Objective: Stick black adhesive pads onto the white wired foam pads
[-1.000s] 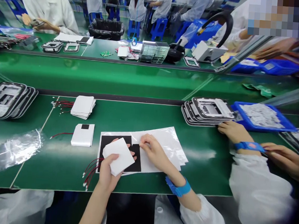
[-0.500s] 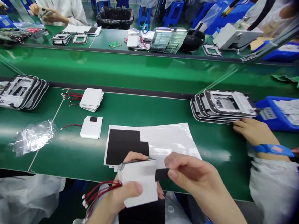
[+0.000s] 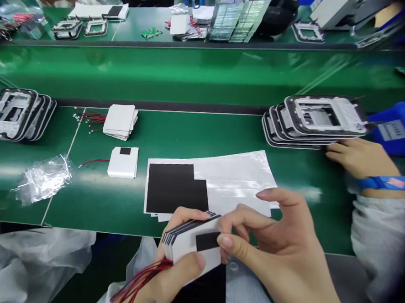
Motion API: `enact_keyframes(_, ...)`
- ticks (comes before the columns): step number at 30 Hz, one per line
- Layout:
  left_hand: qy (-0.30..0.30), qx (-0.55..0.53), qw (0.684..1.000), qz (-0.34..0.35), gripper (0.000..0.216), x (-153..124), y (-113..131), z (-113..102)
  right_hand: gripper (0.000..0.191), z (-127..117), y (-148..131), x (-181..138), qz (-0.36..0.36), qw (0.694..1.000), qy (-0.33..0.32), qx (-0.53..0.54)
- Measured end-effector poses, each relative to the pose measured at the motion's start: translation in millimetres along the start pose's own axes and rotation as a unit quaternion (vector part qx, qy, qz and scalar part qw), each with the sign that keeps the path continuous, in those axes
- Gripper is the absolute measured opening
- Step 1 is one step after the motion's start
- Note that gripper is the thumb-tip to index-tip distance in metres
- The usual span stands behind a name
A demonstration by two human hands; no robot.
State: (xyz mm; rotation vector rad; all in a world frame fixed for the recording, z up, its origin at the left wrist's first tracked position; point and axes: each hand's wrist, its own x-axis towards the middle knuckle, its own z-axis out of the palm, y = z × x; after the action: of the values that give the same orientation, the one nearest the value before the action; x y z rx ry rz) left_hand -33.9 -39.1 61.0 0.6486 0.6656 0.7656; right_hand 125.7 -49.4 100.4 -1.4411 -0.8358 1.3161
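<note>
My left hand (image 3: 169,279) is closed around a stack of flat white battery packs (image 3: 185,246), thumb on the top face. Red and dark wires (image 3: 143,278) trail from the stack over my wrist. A black rectangular sticker (image 3: 206,241) lies against the top pack, its right end pinched between my right thumb and index finger. The other fingers of my right hand (image 3: 282,248) are partly raised. Just beyond my hands is a glossy white backing sheet (image 3: 237,181) with a black sticker area (image 3: 176,188) on its left.
One battery pack with a black patch (image 3: 122,165) lies left, below a small pile of packs (image 3: 119,120). Clear plastic (image 3: 45,178) sits further left. Frame stacks (image 3: 14,115) (image 3: 323,120) stand at both sides. Another person's hand (image 3: 363,156) touches the right stack.
The black sticker has moved from beside the stack onto the top pack's face. The stack is tilted more, showing its layered edges. The view has dipped downward.
</note>
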Motion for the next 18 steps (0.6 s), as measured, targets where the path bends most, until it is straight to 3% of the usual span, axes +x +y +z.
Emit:
enact_keyframes(7, -0.021, 0.019, 0.999, 0.036, 0.034, 1.4, 3.6, 2.8, 0.052, 2.5, -2.2, 1.4, -0.010, 1.000, 0.025, -0.017)
enact_keyframes(18, 0.014, 0.019, 1.000, 0.002, 0.034, -2.5, 11.2, 7.9, 0.054, 1.4, -1.4, 4.6, 0.010, 0.998, 0.032, -0.054)
